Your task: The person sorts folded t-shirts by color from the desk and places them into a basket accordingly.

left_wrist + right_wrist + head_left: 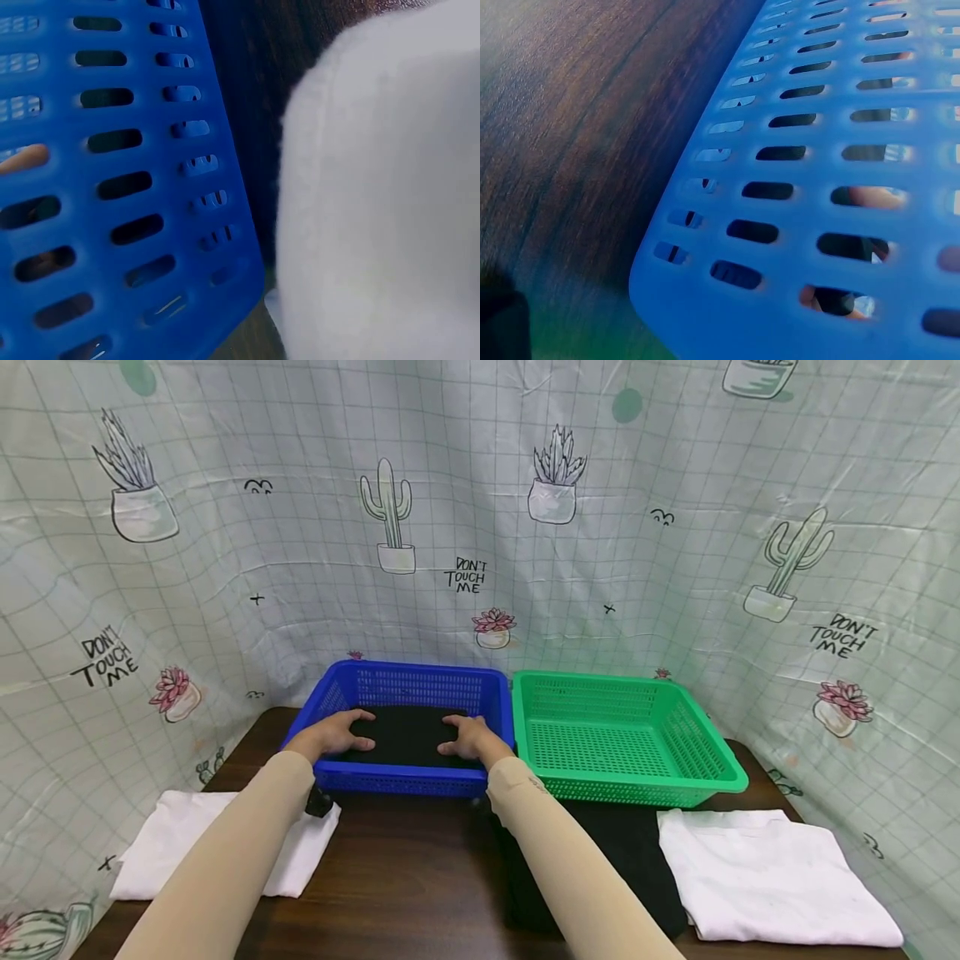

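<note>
A folded black cloth (408, 735) lies inside the blue basket (412, 782). My left hand (335, 732) rests on its left side, thumb and forefinger spread apart. On the opposite side my right hand (470, 739) touches the cloth in much the same way, its thumb and forefinger pointing inward. Both forearms reach in over the basket's near rim. The left wrist view looks at the slotted basket wall (120, 172), with a bit of a finger (26, 159) behind a slot. Through the slots in the right wrist view, parts of the right hand's fingers (877, 196) show.
A green basket (607, 789) stands right of the blue one. White folded cloth (780, 877) lies at the front right, beside another black cloth (637, 860) partly under the right forearm. More white cloth (300, 860) lies at left on the brown table (405, 877). A printed curtain (450, 510) hangs behind.
</note>
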Demonstrator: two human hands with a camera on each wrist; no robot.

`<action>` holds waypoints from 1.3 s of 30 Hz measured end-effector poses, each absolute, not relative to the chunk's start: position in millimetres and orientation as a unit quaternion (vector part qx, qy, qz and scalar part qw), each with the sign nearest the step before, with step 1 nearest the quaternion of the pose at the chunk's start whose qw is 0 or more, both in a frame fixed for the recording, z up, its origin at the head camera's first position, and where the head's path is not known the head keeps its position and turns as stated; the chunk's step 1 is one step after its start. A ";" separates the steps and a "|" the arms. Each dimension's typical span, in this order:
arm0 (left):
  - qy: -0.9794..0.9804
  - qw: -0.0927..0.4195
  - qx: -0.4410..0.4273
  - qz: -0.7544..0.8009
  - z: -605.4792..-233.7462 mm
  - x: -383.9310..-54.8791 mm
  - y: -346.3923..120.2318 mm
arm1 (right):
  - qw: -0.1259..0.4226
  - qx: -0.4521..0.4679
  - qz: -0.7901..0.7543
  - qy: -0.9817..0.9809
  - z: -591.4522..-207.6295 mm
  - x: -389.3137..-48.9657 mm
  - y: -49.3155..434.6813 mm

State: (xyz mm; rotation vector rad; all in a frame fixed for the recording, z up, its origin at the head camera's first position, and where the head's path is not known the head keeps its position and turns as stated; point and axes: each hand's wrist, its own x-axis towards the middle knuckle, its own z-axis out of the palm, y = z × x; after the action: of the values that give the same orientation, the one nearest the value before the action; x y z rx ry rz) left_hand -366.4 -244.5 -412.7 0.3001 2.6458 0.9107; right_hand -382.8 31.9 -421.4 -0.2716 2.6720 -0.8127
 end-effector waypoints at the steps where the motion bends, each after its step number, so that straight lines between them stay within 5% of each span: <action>1: 0.928 0.163 0.104 0.319 -412.7 -366.2 -244.5 | 0.166 -0.097 -0.284 0.939 -421.4 -382.8 31.8; 29: 0.933 0.193 0.104 0.287 -403.8 -371.4 -236.4 | 0.149 -0.117 -0.270 0.944 -412.2 -377.8 38.6; 39: 0.969 0.166 0.105 0.148 -383.0 -356.7 -223.7 | 0.145 -0.270 -0.180 0.935 -362.4 -347.2 62.1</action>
State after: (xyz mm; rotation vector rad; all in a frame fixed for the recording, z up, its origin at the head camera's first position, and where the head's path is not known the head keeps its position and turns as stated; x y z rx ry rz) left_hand -356.7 -223.7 -383.0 0.2975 2.7599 0.4210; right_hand -347.2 62.1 -362.4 -0.7773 2.6938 -0.5180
